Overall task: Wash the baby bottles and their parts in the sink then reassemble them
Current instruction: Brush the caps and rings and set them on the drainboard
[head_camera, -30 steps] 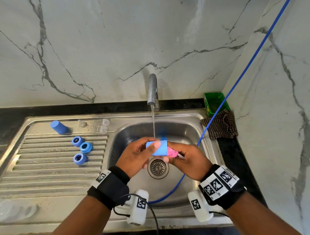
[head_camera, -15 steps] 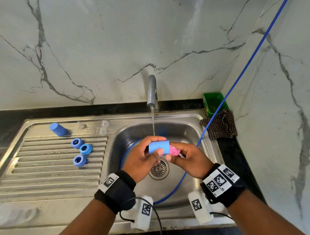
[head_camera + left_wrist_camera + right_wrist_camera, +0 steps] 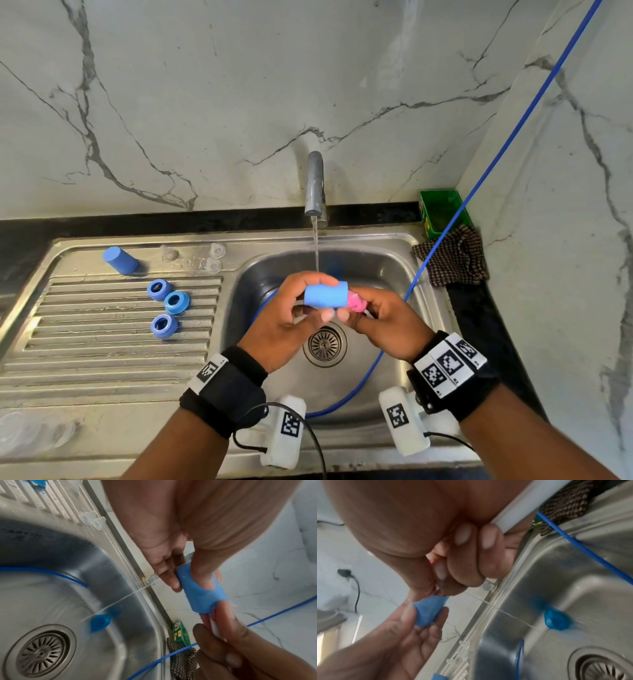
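Over the sink basin (image 3: 263, 274) my left hand (image 3: 317, 301) grips a blue bottle cap (image 3: 325, 294) sideways, fingers over its top and thumb beneath. My right hand (image 3: 363, 310) grips a brush, its pink head (image 3: 355, 302) pushed into the cap's open end. The left wrist view shows the cap (image 3: 200, 595) and the white brush handle (image 3: 215, 628). The right wrist view shows the same cap (image 3: 428, 609) and handle (image 3: 522, 507). The tap (image 3: 315, 185) runs just behind the cap. A second blue cap (image 3: 100, 622) lies in the basin under the stream.
On the drainboard lie a blue cap (image 3: 120, 260), three blue rings (image 3: 176, 302) and clear nipples (image 3: 216, 250). Clear bottles (image 3: 30, 431) sit at the front left. A blue hose (image 3: 513, 126) runs into the basin. A green box (image 3: 442, 212) and checked cloth (image 3: 452, 260) sit at the right.
My left hand has shifted its hold, with the fingers now wrapped further over the cap's top. The brush head stays in the cap's mouth and water keeps running.
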A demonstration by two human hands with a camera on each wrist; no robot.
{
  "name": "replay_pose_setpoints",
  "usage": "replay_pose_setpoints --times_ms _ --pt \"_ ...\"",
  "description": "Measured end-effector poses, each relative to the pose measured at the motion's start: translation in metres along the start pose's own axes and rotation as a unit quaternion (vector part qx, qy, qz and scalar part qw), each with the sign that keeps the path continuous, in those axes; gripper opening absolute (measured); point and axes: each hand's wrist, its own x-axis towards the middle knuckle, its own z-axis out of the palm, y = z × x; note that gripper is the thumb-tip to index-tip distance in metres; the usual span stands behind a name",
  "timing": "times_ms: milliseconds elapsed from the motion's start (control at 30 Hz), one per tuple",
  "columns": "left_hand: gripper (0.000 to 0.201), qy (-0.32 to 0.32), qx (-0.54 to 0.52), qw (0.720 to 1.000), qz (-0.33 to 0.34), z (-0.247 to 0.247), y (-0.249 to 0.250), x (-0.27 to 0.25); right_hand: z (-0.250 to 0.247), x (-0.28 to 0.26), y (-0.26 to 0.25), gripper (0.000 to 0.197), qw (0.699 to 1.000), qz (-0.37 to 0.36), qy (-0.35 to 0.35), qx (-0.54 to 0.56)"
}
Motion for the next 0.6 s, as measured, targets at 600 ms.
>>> replay_pose_setpoints --times_ms 600 --pt "0.037 -0.026 -0.005 0.997 -0.071 -0.011 0.001 0.005 0.0 0.003 -0.003 0.04 0.988 -0.03 0.02 -0.149"
